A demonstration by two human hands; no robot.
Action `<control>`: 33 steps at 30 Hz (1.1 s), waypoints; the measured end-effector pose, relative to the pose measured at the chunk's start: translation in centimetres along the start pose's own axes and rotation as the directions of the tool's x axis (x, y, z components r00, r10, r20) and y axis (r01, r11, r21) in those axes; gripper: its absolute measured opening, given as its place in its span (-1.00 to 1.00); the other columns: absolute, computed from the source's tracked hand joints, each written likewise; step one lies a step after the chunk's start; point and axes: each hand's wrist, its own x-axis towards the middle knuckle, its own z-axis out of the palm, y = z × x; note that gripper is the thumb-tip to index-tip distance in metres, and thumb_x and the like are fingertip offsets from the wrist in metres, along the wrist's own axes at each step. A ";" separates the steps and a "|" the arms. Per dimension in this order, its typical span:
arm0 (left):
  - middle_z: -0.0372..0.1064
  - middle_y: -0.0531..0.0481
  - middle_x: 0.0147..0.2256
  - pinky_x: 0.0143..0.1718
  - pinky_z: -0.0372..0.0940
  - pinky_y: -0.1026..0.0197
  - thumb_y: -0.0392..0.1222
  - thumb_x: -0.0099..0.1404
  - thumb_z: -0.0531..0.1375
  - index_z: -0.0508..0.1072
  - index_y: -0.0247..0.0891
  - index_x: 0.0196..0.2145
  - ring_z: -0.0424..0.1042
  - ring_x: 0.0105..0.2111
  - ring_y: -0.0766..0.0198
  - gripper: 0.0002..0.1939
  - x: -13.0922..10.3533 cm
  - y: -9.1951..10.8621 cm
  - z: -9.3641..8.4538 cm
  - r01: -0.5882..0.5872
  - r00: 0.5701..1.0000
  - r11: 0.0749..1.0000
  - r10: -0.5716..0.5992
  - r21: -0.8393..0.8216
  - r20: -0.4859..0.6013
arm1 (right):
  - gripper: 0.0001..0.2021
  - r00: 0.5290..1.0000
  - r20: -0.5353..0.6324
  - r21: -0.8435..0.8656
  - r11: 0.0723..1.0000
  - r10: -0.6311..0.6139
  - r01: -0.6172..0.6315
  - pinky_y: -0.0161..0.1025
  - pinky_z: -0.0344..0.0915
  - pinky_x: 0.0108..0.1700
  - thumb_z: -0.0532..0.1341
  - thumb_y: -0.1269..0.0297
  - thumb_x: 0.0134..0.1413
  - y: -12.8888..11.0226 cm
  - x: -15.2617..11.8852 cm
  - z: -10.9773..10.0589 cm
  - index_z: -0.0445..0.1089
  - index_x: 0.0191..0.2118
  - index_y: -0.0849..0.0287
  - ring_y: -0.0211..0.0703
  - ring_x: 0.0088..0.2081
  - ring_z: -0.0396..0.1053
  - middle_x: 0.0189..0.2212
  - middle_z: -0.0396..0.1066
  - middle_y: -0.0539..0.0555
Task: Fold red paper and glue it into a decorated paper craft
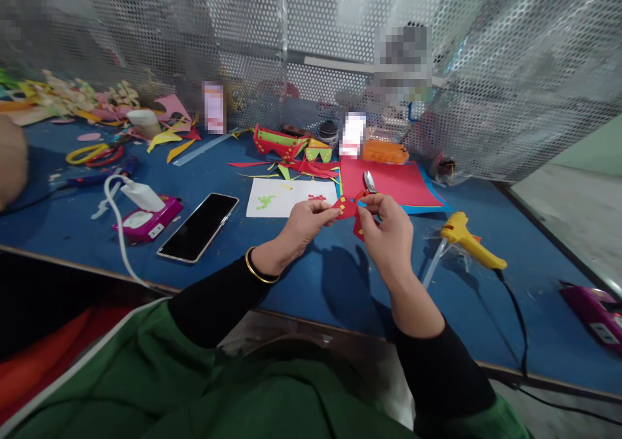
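Observation:
Between my two hands is a small red foam or paper cutout dotted with yellow squares. My left hand pinches its left end between thumb and fingers. On the other side my right hand grips the cutout, with part of it hanging down below the fingers. Just behind the hands lies a white sheet bearing tiny green, yellow and red pieces. Scissors rest on red sheets behind my right hand. Farther back are red and green glasses-shaped cutouts with yellow dots.
A yellow glue gun with a black cord lies at right. At left are a black phone and a purple power socket with a white plug. Foam scraps and an orange box line the metal mesh. Another person's hand shows at far left.

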 end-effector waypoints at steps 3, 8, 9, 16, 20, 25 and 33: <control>0.41 0.05 -0.54 -0.37 0.21 0.24 -0.20 0.17 0.32 0.52 -0.26 -0.52 0.32 -0.49 0.35 -0.85 0.1 0.0 0.0 -0.003 1.000 1.000 0.003 -0.018 -0.008 | -0.86 0.999 -0.026 0.014 0.999 0.037 -0.037 0.04 0.32 -0.06 0.18 0.20 0.09 0.2 0.1 -0.1 0.40 -0.25 0.09 -0.06 -0.31 0.49 -0.36 0.55 0.06; 0.37 0.06 -0.56 -0.43 0.14 0.26 -0.15 0.31 0.22 0.41 -0.25 -0.55 0.31 -0.52 0.36 -0.72 0.4 -0.4 -0.1 -0.010 0.998 0.999 0.008 -0.033 -0.061 | -0.86 0.997 -0.051 0.041 0.997 0.064 -0.062 0.04 0.34 -0.07 0.19 0.20 0.09 0.5 0.4 -0.2 0.41 -0.25 0.09 -0.08 -0.33 0.49 -0.38 0.55 0.05; 0.33 0.08 -0.58 -0.45 0.12 0.26 -0.14 0.34 0.19 0.37 -0.24 -0.57 0.29 -0.54 0.37 -0.68 0.5 -0.5 -0.1 -0.017 0.998 0.999 0.014 -0.037 -0.067 | -0.86 0.996 -0.052 0.047 0.997 0.066 -0.064 0.04 0.34 -0.07 0.19 0.20 0.09 0.5 0.4 -0.3 0.41 -0.25 0.09 -0.08 -0.33 0.49 -0.37 0.55 0.05; 0.07 0.15 -0.73 -0.48 0.08 0.24 0.01 0.37 0.16 0.17 -0.18 -0.71 0.11 -0.65 0.39 -0.46 0.9 -0.8 -0.4 -0.077 0.994 0.995 0.071 -0.061 -0.089 | -0.86 0.996 -0.055 0.051 0.996 0.070 -0.067 0.03 0.34 -0.08 0.19 0.21 0.08 0.5 0.5 -0.3 0.40 -0.25 0.10 -0.08 -0.32 0.49 -0.38 0.55 0.05; 0.22 0.08 -0.71 -0.44 0.14 0.24 0.12 0.33 0.21 0.29 -0.21 -0.72 0.20 -0.61 0.38 -0.44 0.7 -0.7 -0.4 -0.137 0.988 0.991 0.137 0.005 -0.065 | -0.86 0.996 -0.075 0.033 0.998 0.054 -0.051 0.02 0.32 -0.06 0.18 0.21 0.10 0.6 0.6 -0.4 0.40 -0.23 0.10 -0.08 -0.31 0.48 -0.39 0.54 0.03; 0.39 0.08 -0.52 -0.51 0.13 0.29 -0.08 0.21 0.32 0.42 -0.23 -0.49 0.28 -0.58 0.42 -0.76 0.4 -0.5 -0.4 -0.086 0.995 0.993 0.082 -0.080 -0.057 | -0.85 0.992 -0.111 0.046 0.997 0.062 -0.057 0.00 0.32 -0.07 0.18 0.19 0.11 0.8 0.6 -0.5 0.40 -0.24 0.10 -0.08 -0.30 0.49 -0.37 0.54 0.04; 0.09 0.22 -0.72 -0.56 0.05 0.28 -0.09 0.34 0.22 0.31 -0.20 -0.55 0.08 -0.70 0.45 -0.67 0.5 -0.5 -0.2 0.010 1.000 0.992 -0.012 -0.129 -0.009 | -0.87 0.993 -0.113 0.023 0.999 0.033 -0.030 -0.02 0.31 -0.08 0.17 0.19 0.14 1.1 0.7 -0.5 0.39 -0.23 0.09 -0.10 -0.31 0.47 -0.37 0.53 0.04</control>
